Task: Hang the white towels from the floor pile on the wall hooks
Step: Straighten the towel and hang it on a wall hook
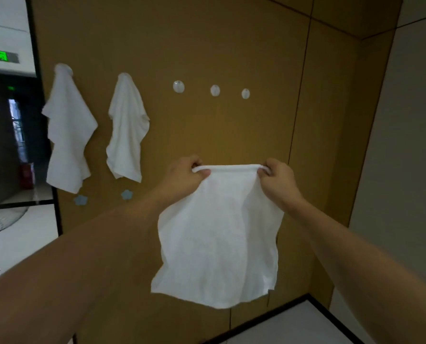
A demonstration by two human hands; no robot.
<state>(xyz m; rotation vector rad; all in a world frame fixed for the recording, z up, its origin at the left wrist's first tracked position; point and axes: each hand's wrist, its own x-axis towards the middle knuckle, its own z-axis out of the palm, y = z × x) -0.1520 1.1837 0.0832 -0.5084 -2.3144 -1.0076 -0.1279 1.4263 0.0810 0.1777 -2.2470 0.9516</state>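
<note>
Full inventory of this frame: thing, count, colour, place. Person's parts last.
hung towels: 2, white, on the two leftmost hooks, one and one
bare hooks: 3, whitish round, in a row on the wall
held towel: 1, white, stretched below the bare hooks
flower stickers: 2, pale blue, under the hung towels
wall: 1, tan panels
green sign: 1, upper left
left hand: pinches towel's top left corner
right hand: pinches top right corner

green sign point(1, 55), blue flower stickers point(80, 200), fan point(1, 220)
</note>
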